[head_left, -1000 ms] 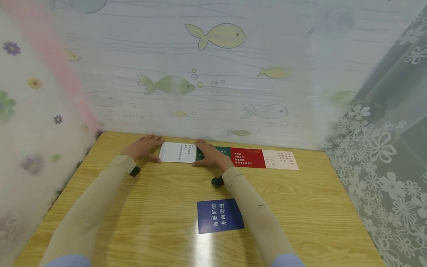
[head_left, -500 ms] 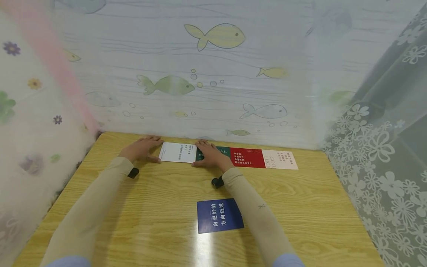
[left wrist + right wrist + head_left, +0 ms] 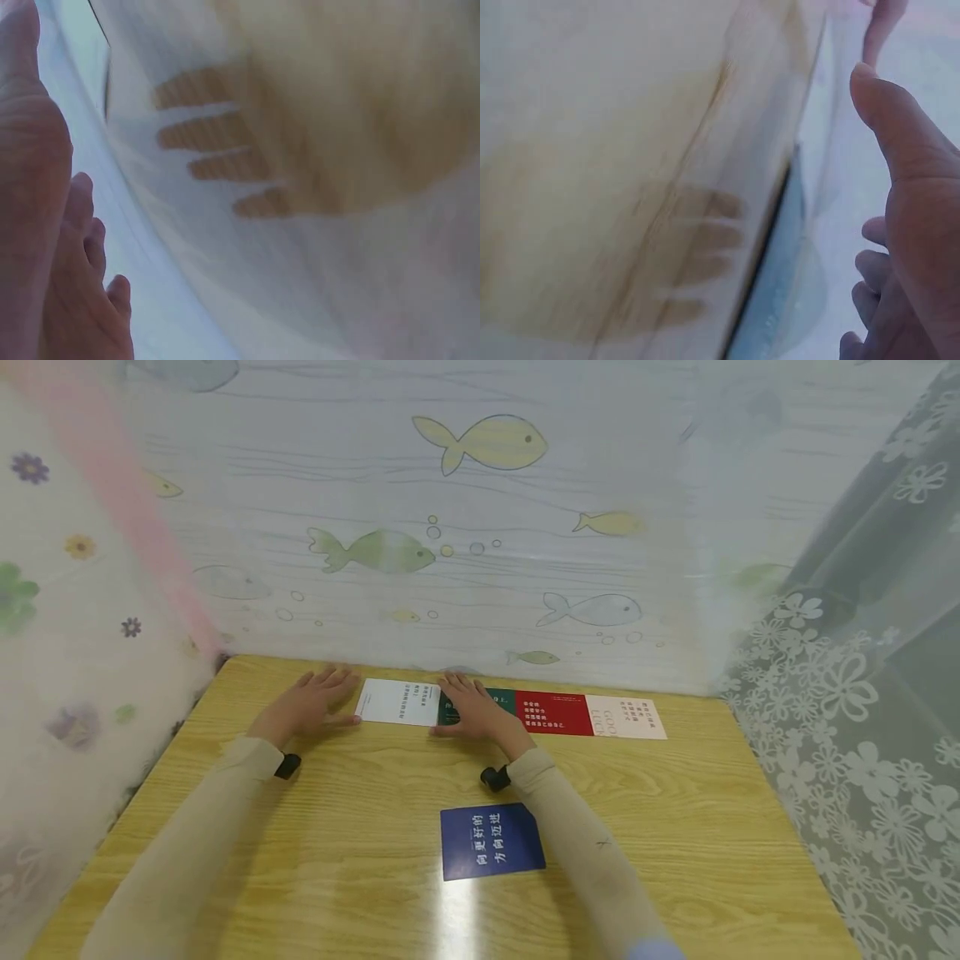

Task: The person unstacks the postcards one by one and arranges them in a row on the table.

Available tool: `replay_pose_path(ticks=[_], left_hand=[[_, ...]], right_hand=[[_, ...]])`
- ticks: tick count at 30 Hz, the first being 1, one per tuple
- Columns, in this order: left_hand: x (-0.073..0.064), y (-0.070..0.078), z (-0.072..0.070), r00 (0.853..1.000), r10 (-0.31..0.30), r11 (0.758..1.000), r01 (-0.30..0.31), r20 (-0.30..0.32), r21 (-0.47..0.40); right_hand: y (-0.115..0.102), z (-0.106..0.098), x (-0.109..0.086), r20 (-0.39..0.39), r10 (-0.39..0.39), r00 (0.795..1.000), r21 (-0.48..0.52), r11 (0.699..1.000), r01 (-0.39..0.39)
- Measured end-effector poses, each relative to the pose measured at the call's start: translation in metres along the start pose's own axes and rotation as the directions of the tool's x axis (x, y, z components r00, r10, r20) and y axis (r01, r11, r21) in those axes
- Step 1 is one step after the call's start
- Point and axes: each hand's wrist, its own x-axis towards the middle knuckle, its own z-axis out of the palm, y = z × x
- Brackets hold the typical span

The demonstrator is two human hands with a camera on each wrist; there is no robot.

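In the head view a row of printed cards lies along the back of the wooden table. The white card [image 3: 400,702] is at its left end, then a dark green card [image 3: 501,698], a red card [image 3: 555,712] and a pale pink card [image 3: 637,717]. My left hand [image 3: 307,704] is beside the white card's left edge, its thumb tip right at the lower corner. My right hand [image 3: 480,710] rests over the green card with fingers spread and covers much of it. Both wrist views show outstretched fingers and hand reflections on the tabletop, with no card held.
A dark blue card [image 3: 492,842] lies on the table [image 3: 360,843] nearer the person, beside the right forearm. A fish-patterned curtain [image 3: 480,568] hangs along the table's back edge. Lace fabric [image 3: 862,760] hangs at the right and flowered cloth [image 3: 75,693] at the left.
My left hand has drawn slightly left and back from the white card, its fingers now off the card's edge. The right hand stays on the green card. The cards lie as before.
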Motion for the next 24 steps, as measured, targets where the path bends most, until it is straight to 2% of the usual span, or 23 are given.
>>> replay_pose_path(ticks=[4,9,12,17,20,24], left_hand=[[-0.006,0.018,0.008,0.999,0.031,0.999,-0.032,-0.030,-0.035],[-0.013,0.058,0.022,0.991,0.106,0.992,-0.110,-0.077,-0.055],[-0.021,0.087,0.030,0.978,0.172,0.979,-0.182,-0.117,-0.087],[-0.042,0.131,0.046,0.952,0.273,0.948,-0.291,-0.137,-0.130],[-0.055,0.150,0.052,0.948,0.287,0.941,-0.307,-0.139,-0.146],[-0.071,0.169,0.059,0.945,0.284,0.942,-0.306,-0.163,-0.137]], right_hand=[[0.000,-0.002,-0.022,-0.039,-0.043,0.998,0.064,0.997,0.045],[0.005,0.002,-0.057,-0.061,-0.047,0.997,0.111,0.992,0.053],[0.007,0.005,-0.083,-0.051,-0.055,0.997,0.136,0.989,0.062],[0.008,0.013,-0.126,-0.010,-0.078,0.997,0.188,0.979,0.078],[0.007,0.017,-0.148,0.014,-0.076,0.997,0.200,0.977,0.071],[0.006,0.022,-0.175,0.040,-0.053,0.998,0.191,0.981,0.045]])
